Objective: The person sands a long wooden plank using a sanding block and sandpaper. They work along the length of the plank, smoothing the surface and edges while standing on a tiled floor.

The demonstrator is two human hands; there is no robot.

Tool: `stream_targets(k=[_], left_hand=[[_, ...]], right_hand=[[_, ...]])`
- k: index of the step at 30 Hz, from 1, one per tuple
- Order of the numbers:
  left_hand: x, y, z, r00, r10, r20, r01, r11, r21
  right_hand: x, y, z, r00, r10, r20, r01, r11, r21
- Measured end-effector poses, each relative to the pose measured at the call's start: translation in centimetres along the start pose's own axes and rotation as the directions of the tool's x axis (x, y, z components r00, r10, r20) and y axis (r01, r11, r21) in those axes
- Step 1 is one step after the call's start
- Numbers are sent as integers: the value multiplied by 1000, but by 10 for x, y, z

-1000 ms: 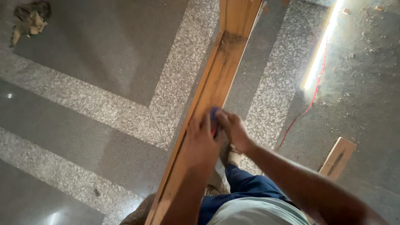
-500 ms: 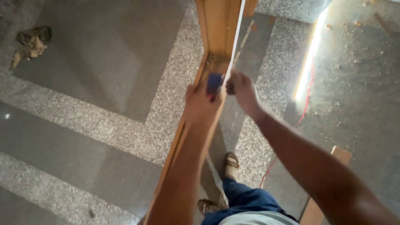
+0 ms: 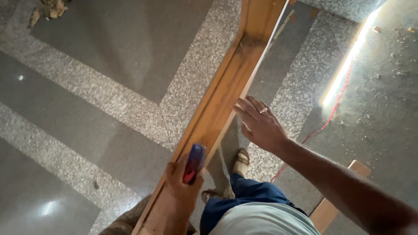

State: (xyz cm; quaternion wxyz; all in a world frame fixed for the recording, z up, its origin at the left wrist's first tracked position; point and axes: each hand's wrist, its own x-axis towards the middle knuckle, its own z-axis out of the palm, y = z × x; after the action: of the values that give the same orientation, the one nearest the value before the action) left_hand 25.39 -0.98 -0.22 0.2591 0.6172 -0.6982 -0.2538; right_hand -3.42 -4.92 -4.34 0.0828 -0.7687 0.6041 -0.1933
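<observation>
Granite floor (image 3: 109,56) | wooden beam (image 3: 226,95) | left hand (image 3: 183,185) fingers holding, perhaps, marker (image 3: 193,163) | right hand (image 3: 259,124) spread

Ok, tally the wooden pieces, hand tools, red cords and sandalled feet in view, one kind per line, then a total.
Wooden pieces: 2, the long plank and a short board
Hand tools: 1, blue-and-red tool in left hand
Red cords: 1
Sandalled feet: 2
Total: 6

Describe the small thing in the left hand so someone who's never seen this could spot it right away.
Find the long wooden frame running up the middle above the speckled floor. Near its lower end, the left hand grips a small blue and red tool. It is the only brightly coloured object on the wood.
</observation>
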Motion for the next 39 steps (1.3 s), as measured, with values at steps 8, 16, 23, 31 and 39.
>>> stream_targets(k=[8,16,23,31,39], left_hand=[[-25,-8,-11,997,-62,49,62,998,15],[-44,-15,-24,997,-28,-76,28,1000,2],[-69,-24,-39,993,-110,53,112,993,-36],[-47,-17,-23,992,92,87,-100,991,92],[-2,8,-8,974,179,136,-198,970,141]], right_hand=[[-5,-29,10,978,-142,152,127,986,106],[-17,-54,24,962,-218,164,214,976,44],[-34,-88,35,950,-250,187,238,968,84],[-28,-76,22,974,-175,147,183,982,-47],[-29,-75,9,985,-127,120,124,992,30]])
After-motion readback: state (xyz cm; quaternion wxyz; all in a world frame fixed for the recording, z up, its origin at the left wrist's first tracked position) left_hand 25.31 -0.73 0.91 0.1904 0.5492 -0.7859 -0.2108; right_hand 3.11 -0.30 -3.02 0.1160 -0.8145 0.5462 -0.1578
